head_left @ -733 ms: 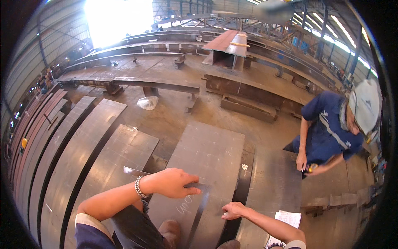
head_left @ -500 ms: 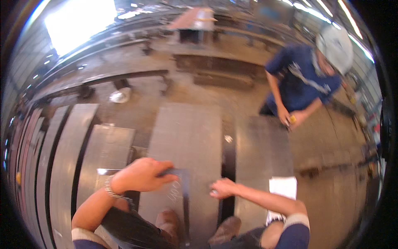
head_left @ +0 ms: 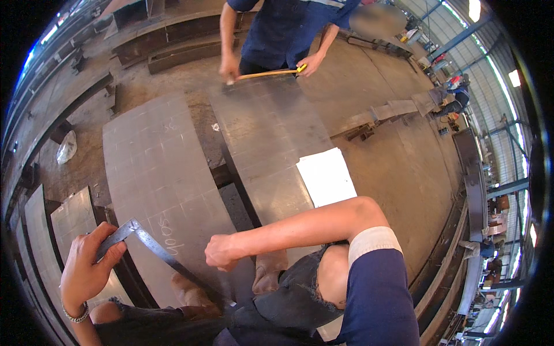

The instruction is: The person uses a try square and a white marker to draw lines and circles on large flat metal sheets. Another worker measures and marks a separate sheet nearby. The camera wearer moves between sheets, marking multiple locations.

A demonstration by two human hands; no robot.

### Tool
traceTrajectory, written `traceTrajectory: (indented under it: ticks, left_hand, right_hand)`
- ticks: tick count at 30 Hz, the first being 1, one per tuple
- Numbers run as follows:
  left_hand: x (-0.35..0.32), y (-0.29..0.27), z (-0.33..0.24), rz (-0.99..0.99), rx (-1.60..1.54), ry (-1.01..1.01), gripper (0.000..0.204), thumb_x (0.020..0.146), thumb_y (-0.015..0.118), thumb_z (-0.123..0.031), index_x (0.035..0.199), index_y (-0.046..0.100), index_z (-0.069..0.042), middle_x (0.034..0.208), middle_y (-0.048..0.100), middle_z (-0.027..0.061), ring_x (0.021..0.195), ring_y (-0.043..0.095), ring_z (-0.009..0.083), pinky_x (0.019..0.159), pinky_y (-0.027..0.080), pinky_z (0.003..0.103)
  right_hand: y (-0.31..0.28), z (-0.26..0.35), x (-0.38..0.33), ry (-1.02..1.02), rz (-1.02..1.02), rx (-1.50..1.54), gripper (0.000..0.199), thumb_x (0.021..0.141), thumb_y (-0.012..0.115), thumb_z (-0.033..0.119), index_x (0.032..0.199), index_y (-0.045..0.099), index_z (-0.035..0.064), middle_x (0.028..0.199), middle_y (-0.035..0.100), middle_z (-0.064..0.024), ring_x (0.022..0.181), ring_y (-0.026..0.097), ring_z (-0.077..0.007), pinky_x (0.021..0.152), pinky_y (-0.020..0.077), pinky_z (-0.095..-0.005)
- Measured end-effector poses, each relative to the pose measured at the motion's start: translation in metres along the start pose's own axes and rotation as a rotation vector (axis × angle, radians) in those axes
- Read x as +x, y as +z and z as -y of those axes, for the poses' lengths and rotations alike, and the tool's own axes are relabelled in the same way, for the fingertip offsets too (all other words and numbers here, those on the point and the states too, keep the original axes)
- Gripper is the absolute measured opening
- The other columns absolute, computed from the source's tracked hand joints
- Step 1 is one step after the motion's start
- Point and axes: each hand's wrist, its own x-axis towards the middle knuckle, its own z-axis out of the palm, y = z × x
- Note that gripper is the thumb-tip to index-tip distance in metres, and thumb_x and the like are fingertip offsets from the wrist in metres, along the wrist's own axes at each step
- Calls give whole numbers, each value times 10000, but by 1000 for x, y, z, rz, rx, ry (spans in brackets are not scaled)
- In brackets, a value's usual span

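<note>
between the thumb and fingers of my left hand [head_left: 89, 262], i pinch one arm of a metal square [head_left: 156, 248], its other arm slanting rightward from that hand toward my lap. my right hand [head_left: 222, 252] is curled tight; i cannot tell whether it grips anything. a steel plate [head_left: 156, 150] stretches ahead of both hands, and white papers [head_left: 328, 176] lie beyond my right one.

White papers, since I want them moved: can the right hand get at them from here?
Probably yes: the white papers lie mostly uncovered just beyond the right forearm, and nothing seems to block the right hand.
</note>
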Motion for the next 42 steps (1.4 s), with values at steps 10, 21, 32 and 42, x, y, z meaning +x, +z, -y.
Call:
traceTrajectory:
  ticks: [10, 21, 32, 42]
  left_hand:
    - [-1, -2, 2, -19, -22, 16, 242, 906, 657, -225, 920, 596, 8, 623, 586, 152, 569, 595, 312, 569, 435, 372]
    - [3, -8, 5, 5, 65, 63, 289, 909, 663, -281, 928, 616, 4, 571, 524, 171, 547, 570, 354, 558, 429, 411]
    - [5, -9, 2, 36, 111, 66, 317, 912, 669, -311, 941, 623, 2, 543, 517, 167, 524, 569, 349, 542, 422, 406]
    - [8, -6, 20, 18, 126, 154, 359, 924, 644, -365, 1006, 627, -16, 644, 609, 198, 646, 630, 393, 595, 488, 438]
  right_hand:
    - [-16, -8, 1, -5, -14, -20, 169, 705, 683, 180, 752, 709, 20, 795, 709, -168, 790, 695, -352, 659, 540, -459]
    - [7, -29, 7, 23, -75, -9, 191, 731, 677, 209, 756, 689, 20, 754, 692, -184, 771, 686, -383, 652, 539, -486]
    - [7, -34, 4, 23, -107, 45, 208, 756, 660, 231, 794, 684, 28, 792, 691, -195, 803, 675, -399, 678, 534, -506]
    - [4, -35, 7, -73, -223, 155, 184, 849, 592, 220, 876, 604, 38, 780, 653, -204, 774, 633, -437, 646, 498, -550]
